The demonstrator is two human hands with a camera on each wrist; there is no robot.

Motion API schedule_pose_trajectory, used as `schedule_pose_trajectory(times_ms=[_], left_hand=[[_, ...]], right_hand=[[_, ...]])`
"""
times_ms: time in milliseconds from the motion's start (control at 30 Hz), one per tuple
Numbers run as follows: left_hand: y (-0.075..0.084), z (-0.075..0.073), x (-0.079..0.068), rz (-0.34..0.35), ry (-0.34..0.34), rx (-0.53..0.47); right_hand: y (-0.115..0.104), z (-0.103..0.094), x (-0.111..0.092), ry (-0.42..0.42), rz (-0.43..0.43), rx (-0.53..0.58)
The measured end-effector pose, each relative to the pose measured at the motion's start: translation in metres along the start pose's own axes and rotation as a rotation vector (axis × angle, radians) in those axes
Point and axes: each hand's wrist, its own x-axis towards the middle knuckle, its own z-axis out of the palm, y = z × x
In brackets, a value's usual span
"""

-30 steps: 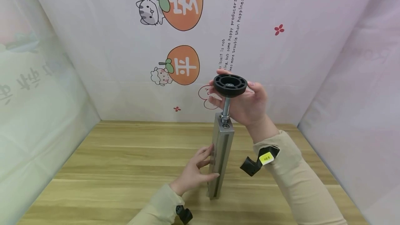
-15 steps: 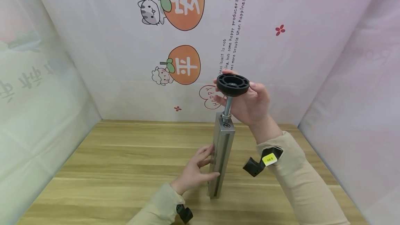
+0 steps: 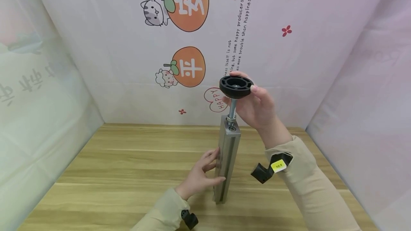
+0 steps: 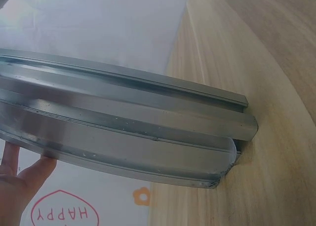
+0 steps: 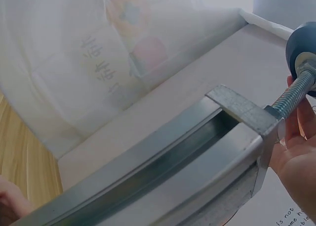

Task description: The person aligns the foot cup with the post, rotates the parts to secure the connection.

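A silver aluminium profile (image 3: 228, 159) stands upright on the wooden table in the head view. My left hand (image 3: 202, 179) grips its lower half, thumb on the near face and fingers on the left side. From the end plate on top rises a threaded rod (image 3: 232, 108) with a nut at its base. It carries a round black levelling foot (image 3: 236, 92), held at the rim between my right hand's (image 3: 258, 111) thumb and fingers. Some right fingers are hidden behind the foot. The right wrist view shows the rod's thread (image 5: 294, 95) between plate and foot.
The wooden table (image 3: 128, 174) spreads around the profile. A printed white cloth (image 3: 257, 45) hangs behind, with more cloth at both sides. Black camera mounts (image 3: 261, 172) sit on both wrists.
My right thumb and fingers have shifted around the foot's rim, the thumb now lying on its near right edge. The foot swayed slightly right and back. My left hand and the profile stay put.
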Motion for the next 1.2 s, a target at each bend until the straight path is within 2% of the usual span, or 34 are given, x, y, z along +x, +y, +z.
schedule_pose_trajectory(times_ms=[200,333,467,767,1200], left_hand=[[0.0,0.0,0.0,-0.008,-0.005,-0.003],[0.001,0.0,-0.001,-0.02,-0.006,-0.004],[0.001,0.0,-0.001,-0.015,-0.004,-0.008],[0.001,0.001,0.0,0.011,-0.009,-0.01],[0.003,0.001,-0.001,0.006,-0.007,-0.014]], right_hand=[[-0.001,0.004,-0.001,0.039,-0.038,-0.035],[-0.002,0.005,-0.003,0.082,-0.06,-0.125],[-0.003,0.006,-0.004,0.16,-0.082,-0.212],[-0.002,0.016,-0.006,0.329,-0.161,-0.316],[-0.004,0.032,-0.01,0.47,-0.204,-0.575]])
